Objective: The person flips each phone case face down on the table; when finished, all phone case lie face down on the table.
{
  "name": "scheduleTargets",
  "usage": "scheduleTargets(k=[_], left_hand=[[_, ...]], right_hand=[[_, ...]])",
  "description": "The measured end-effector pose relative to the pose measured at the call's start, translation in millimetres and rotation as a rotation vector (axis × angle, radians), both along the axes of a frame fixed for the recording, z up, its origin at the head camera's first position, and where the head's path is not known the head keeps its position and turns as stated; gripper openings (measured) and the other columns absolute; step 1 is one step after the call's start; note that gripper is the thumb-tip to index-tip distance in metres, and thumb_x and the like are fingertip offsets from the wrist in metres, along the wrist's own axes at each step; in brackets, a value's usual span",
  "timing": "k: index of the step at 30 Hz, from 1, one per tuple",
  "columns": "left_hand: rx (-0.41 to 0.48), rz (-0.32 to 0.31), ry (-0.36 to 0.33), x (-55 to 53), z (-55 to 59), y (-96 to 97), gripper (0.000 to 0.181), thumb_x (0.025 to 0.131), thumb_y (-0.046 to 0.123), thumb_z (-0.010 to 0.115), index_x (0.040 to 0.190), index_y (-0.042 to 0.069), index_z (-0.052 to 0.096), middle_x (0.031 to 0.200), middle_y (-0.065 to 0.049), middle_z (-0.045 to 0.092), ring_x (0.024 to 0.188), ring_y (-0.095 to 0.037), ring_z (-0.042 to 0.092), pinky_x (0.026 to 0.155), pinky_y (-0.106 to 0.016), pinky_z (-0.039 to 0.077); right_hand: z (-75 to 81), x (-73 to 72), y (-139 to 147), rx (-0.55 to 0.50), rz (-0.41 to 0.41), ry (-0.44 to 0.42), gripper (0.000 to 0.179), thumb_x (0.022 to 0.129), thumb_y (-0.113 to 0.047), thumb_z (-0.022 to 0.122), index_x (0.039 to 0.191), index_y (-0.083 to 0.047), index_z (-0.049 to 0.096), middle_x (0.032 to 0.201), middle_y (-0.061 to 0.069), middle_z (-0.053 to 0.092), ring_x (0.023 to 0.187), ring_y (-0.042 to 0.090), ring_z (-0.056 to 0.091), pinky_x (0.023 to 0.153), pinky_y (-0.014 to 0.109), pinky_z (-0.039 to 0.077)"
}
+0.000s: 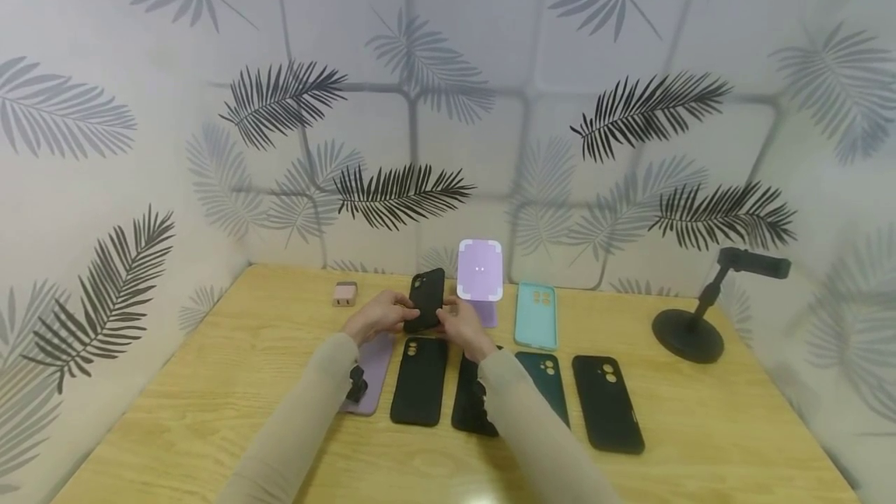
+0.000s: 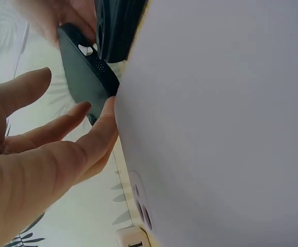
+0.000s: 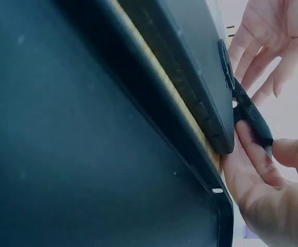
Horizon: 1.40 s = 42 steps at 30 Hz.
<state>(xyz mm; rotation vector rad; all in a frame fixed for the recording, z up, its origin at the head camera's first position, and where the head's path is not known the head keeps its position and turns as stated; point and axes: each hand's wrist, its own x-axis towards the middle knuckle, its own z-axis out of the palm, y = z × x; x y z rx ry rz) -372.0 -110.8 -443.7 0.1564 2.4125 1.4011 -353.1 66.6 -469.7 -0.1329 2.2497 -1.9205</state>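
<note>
Sleeved forearms [image 1: 299, 420] extend forward, right grip [image 1: 465, 327] pinching a black phone case [image 1: 428, 298], left grip [image 1: 379, 315] spread beside it.

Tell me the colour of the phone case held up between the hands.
Black; the phone case shows best in the head view.

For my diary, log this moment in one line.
right hand: pinches black rectangular phone case; left hand: at its left edge; below: yellow wooden table
</note>
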Motion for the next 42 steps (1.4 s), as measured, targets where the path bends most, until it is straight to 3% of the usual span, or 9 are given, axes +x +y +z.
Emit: scheduleTargets(k=[5, 14, 22, 29, 32, 35, 37, 39, 42], left_hand=[[-0.033, 0.008, -0.016, -1.4, -1.9, -3.3, 0.047, 0.099, 0.019, 0.058, 0.137, -0.008, 0.049, 0.144, -0.025, 0.047, 0.131, -0.039, 0.049, 0.101, -0.046, 0.050], [-0.058, 0.004, -0.014, -0.2, -2.8, -6.3, 0.044, 0.098, 0.015, 0.059, 0.134, -0.008, 0.052, 0.142, -0.025, 0.049, 0.130, -0.037, 0.050, 0.096, -0.041, 0.053], [-0.042, 0.040, -0.032, -3.2, -3.0, -7.0, 0.045, 0.099, 0.015, 0.058, 0.137, -0.007, 0.050, 0.144, -0.024, 0.047, 0.131, -0.037, 0.050, 0.102, -0.046, 0.049], [-0.037, 0.039, -0.046, -2.2, -4.8, -10.3, 0.046, 0.099, 0.013, 0.058, 0.140, -0.005, 0.048, 0.146, -0.023, 0.046, 0.128, -0.037, 0.053, 0.107, -0.050, 0.044], [-0.040, 0.047, -0.050, -1.6, -4.3, -11.7, 0.046, 0.098, 0.012, 0.058, 0.141, -0.002, 0.048, 0.146, -0.021, 0.047, 0.125, -0.036, 0.056, 0.108, -0.052, 0.042], [-0.048, 0.051, -0.038, -2.4, -2.5, -12.7, 0.045, 0.097, 0.010, 0.060, 0.139, -0.001, 0.050, 0.144, -0.020, 0.049, 0.122, -0.035, 0.059, 0.106, -0.052, 0.044], [-0.048, 0.048, -0.032, -2.6, -1.4, -13.4, 0.045, 0.097, 0.010, 0.060, 0.139, -0.002, 0.051, 0.144, -0.021, 0.049, 0.121, -0.035, 0.059, 0.106, -0.052, 0.044], [-0.041, 0.042, -0.021, -2.4, -1.7, -14.1, 0.045, 0.096, 0.009, 0.060, 0.139, -0.003, 0.050, 0.144, -0.022, 0.048, 0.121, -0.035, 0.059, 0.105, -0.051, 0.045], [-0.021, 0.052, 0.001, -0.9, -2.7, -17.0, 0.046, 0.097, 0.008, 0.059, 0.140, -0.003, 0.048, 0.145, -0.023, 0.047, 0.123, -0.036, 0.058, 0.104, -0.049, 0.046]], right_hand=[[-1.4, 0.0, 0.1, 0.087, -0.016, 0.033, 0.043, 0.102, -0.006, 0.049, 0.141, 0.009, 0.041, 0.122, 0.030, 0.060, 0.099, 0.037, 0.068, 0.086, 0.039, 0.059], [-3.4, -1.8, 0.0, 0.205, -0.005, 0.069, 0.044, 0.098, 0.000, 0.053, 0.140, 0.010, 0.045, 0.119, 0.028, 0.062, 0.098, 0.032, 0.068, 0.084, 0.036, 0.059], [-2.5, -2.4, 0.8, 0.296, -0.054, 0.113, 0.037, 0.094, 0.001, 0.059, 0.129, 0.012, 0.055, 0.118, 0.026, 0.063, 0.099, 0.030, 0.067, 0.081, 0.034, 0.058], [-3.7, -2.2, 5.7, 0.391, 0.015, 0.180, 0.031, 0.092, 0.004, 0.053, 0.120, 0.011, 0.063, 0.116, 0.025, 0.066, 0.095, 0.025, 0.058, 0.076, 0.028, 0.051], [-3.4, -4.4, 6.6, 0.353, 0.050, 0.174, 0.018, 0.093, 0.006, 0.048, 0.093, 0.012, 0.065, 0.087, 0.017, 0.065, 0.074, 0.019, 0.052, 0.062, 0.024, 0.043], [-1.7, -6.2, 6.7, 0.264, 0.061, 0.139, 0.016, 0.092, 0.012, 0.044, 0.089, 0.014, 0.060, 0.075, 0.009, 0.052, 0.066, 0.013, 0.045, 0.057, 0.021, 0.041], [-0.4, -6.6, 7.1, 0.219, 0.063, 0.107, 0.019, 0.091, 0.014, 0.043, 0.097, 0.014, 0.061, 0.078, 0.009, 0.053, 0.068, 0.013, 0.047, 0.059, 0.022, 0.046], [-0.7, -6.0, 8.3, 0.208, 0.059, 0.085, 0.032, 0.091, 0.015, 0.043, 0.120, 0.018, 0.057, 0.093, 0.018, 0.060, 0.078, 0.016, 0.054, 0.068, 0.026, 0.054], [-1.3, -4.4, 10.5, 0.214, 0.068, 0.063, 0.037, 0.093, 0.012, 0.046, 0.130, 0.017, 0.052, 0.112, 0.025, 0.064, 0.093, 0.021, 0.062, 0.080, 0.032, 0.058]])
